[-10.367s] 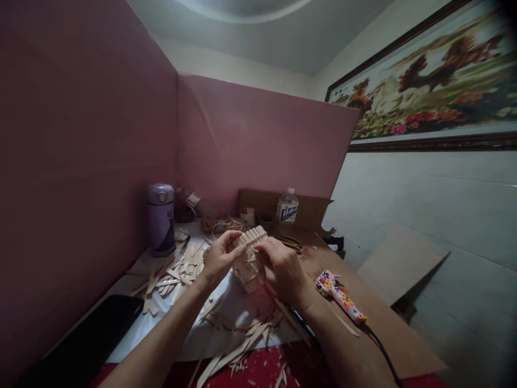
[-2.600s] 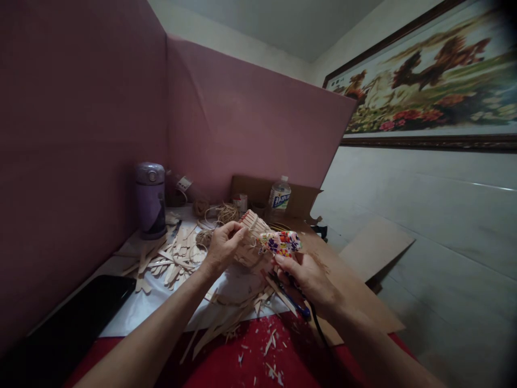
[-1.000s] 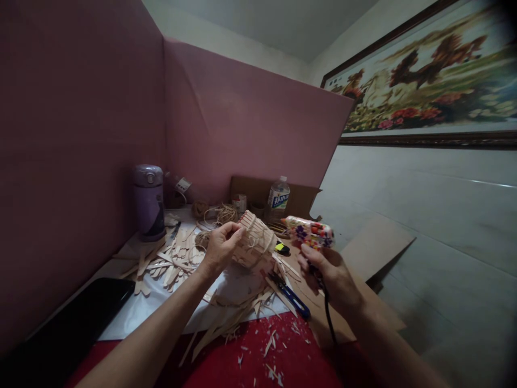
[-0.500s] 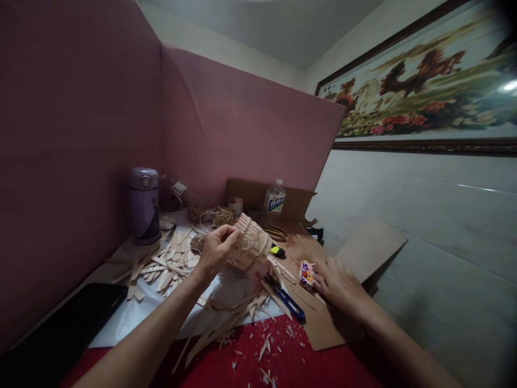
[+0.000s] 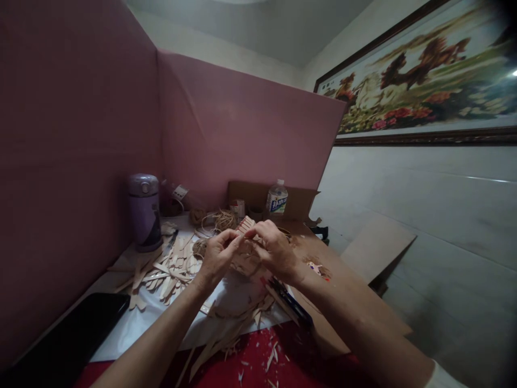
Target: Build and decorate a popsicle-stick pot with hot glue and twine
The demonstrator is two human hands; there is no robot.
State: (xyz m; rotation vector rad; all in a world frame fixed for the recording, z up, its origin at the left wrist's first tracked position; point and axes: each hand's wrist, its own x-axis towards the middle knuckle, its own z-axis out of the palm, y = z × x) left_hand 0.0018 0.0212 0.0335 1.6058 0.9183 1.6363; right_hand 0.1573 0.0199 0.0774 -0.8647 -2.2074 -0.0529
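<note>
A tube-like piece made of pale craft sticks bound with twine is tilted between my hands, its far end showing reddish stick tips. My left hand grips its near left side, thumb and index finger pinched. Against the left fingertips, my right hand is closed in a pinch over the piece. What lies in the right fingers is too small and covered to make out. Blue-handled snips lie below the right wrist. A small flower-patterned object is partly hidden behind the right forearm.
Loose craft sticks are heaped at left by a purple flask and a black phone-like slab. Behind are twine and a plastic bottle. Cardboard lies at right; shavings litter the red cloth.
My right hand has left the flower-patterned object and moved left and up to the craft-stick piece, meeting my left hand. The left hand still holds the piece.
</note>
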